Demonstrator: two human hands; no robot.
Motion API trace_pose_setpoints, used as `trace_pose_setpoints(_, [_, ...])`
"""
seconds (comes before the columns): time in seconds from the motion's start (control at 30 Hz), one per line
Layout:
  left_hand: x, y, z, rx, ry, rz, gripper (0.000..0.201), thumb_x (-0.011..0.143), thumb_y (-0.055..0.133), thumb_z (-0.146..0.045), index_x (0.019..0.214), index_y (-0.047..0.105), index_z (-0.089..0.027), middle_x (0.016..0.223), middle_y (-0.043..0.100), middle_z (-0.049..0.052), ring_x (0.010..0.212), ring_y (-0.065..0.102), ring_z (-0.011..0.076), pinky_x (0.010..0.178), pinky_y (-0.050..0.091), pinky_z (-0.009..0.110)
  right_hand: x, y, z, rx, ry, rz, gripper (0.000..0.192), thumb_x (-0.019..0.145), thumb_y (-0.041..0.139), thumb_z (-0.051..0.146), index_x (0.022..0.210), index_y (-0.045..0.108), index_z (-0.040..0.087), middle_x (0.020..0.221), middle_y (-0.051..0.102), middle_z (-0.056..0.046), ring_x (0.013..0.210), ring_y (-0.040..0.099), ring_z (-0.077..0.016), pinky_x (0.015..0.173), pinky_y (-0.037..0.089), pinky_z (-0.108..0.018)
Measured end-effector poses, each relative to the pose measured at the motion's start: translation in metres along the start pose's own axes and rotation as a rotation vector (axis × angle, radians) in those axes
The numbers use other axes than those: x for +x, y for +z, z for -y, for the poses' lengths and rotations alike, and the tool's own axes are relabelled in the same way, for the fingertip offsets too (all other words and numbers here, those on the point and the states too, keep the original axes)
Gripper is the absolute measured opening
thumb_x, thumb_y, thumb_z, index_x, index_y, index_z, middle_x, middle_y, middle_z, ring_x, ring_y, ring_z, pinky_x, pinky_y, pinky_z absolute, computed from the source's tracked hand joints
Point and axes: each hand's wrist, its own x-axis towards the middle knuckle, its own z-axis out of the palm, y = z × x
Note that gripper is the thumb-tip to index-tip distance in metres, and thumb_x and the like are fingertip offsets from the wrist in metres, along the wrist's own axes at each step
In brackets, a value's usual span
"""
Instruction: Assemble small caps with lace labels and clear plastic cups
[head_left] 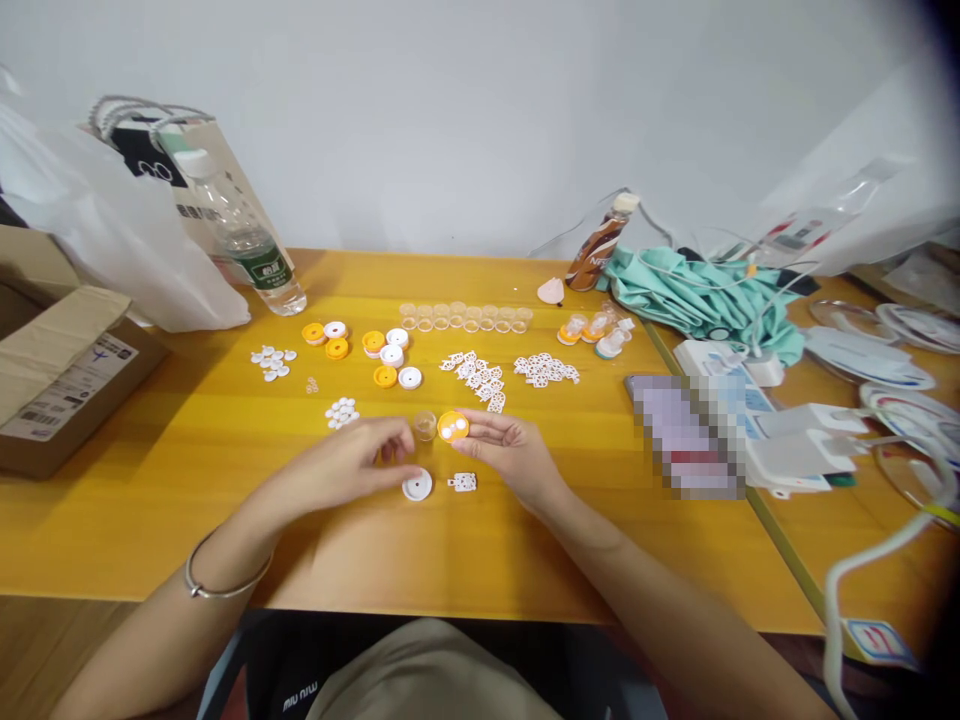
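Holding an orange cap [453,426] at the centre of the frame, the right hand [510,450] pinched the small round piece between thumb and fingertips, its white inner discs turned up toward us. We saw the left hand [352,462] just left of it, fingers curled loosely with their tips near a white cap [417,485] lying flat on the yellow counter [150,480]; we could not tell whether those fingers held anything. A silver bangle [221,585] circled the left wrist in the lower left of the frame. A small clear cup [424,424] stood just beside the orange cap, between the two hands, and a white perforated insert [463,482] lay right of the white cap.

Above the hands we noted two heaps of white inserts [510,372], a cluster of orange and white caps [390,358], and a row of clear cups [465,317] farther back. Small white discs [342,412] sat left of centre. A water bottle [251,240] and a paper bag [210,160] stood in the upper left, with a cardboard box [60,370] at the left edge. A teal cloth [697,295] lay bunched at upper right.
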Motion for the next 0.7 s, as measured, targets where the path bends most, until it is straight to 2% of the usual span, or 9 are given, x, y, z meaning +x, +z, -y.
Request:
trace_pose_setpoints(0.07, [-0.005,0.006,0.000,0.143,0.054,0.073,0.032,0.078,0.061,-0.039,0.104,0.057,-0.021,0.094,0.061,0.003,0.081,0.058,0.0176,0.070,0.044,0.029,0.001,-0.001,0.001,-0.013,0.018,-0.027,0.040,0.058,0.078,0.022,0.097,0.070,0.022,0.089,0.075,-0.002,0.090,0.069,-0.0213,0.093,0.050,-0.041])
trace_pose_setpoints(0.17, [-0.008,0.021,0.000,0.281,0.139,0.076,0.043,0.075,0.065,-0.031,0.116,0.053,-0.023,0.113,0.055,0.008,0.093,0.058,0.0230,0.076,0.046,0.033,0.002,-0.002,0.002,-0.035,0.016,-0.034,0.041,0.058,0.078,0.023,0.098,0.070,0.022,0.089,0.075,-0.002,0.091,0.069,-0.0219,0.092,0.051,-0.040])
trace_pose_setpoints(0.3, [-0.007,0.027,-0.003,0.295,0.212,0.090,0.026,0.083,0.053,-0.018,0.109,0.057,-0.020,0.105,0.057,0.009,0.085,0.060,0.0190,0.073,0.047,0.030,0.001,-0.001,0.003,-0.051,-0.013,-0.030,0.041,0.058,0.078,0.023,0.097,0.070,0.023,0.089,0.075,-0.001,0.090,0.069,-0.0219,0.090,0.053,-0.039])
trace_pose_setpoints(0.4, [-0.005,0.016,-0.005,0.141,0.238,0.039,0.022,0.086,0.050,-0.021,0.107,0.057,-0.020,0.103,0.058,0.008,0.088,0.059,0.0183,0.079,0.048,0.032,-0.001,0.001,0.005,-0.060,-0.033,-0.030,0.039,0.057,0.078,0.022,0.095,0.071,0.023,0.086,0.075,0.000,0.089,0.070,-0.0216,0.089,0.053,-0.038])
trace_pose_setpoints(0.5, [-0.003,0.004,-0.004,-0.174,0.223,-0.084,0.028,0.088,0.050,-0.023,0.115,0.052,-0.022,0.114,0.057,0.008,0.101,0.057,0.0181,0.090,0.047,0.035,-0.004,0.002,0.008,-0.055,-0.042,-0.026,0.038,0.057,0.078,0.022,0.094,0.071,0.023,0.085,0.075,0.000,0.087,0.070,-0.0214,0.089,0.053,-0.039])
trace_pose_setpoints(0.6, [0.000,0.000,-0.002,-0.454,0.193,-0.194,0.034,0.086,0.054,-0.022,0.119,0.047,-0.022,0.114,0.057,0.008,0.100,0.058,0.0165,0.088,0.049,0.032,-0.006,0.004,0.010,-0.034,-0.051,-0.019,0.037,0.056,0.079,0.022,0.092,0.071,0.023,0.084,0.075,0.000,0.086,0.070,-0.0214,0.088,0.054,-0.039])
trace_pose_setpoints(0.7, [0.002,0.001,-0.003,-0.468,0.185,-0.213,0.028,0.085,0.054,-0.022,0.113,0.051,-0.021,0.113,0.056,0.008,0.102,0.056,0.0172,0.087,0.049,0.031,-0.007,0.004,0.010,-0.015,-0.061,-0.023,0.035,0.056,0.079,0.021,0.090,0.070,0.023,0.082,0.075,0.000,0.084,0.070,-0.0209,0.087,0.054,-0.039])
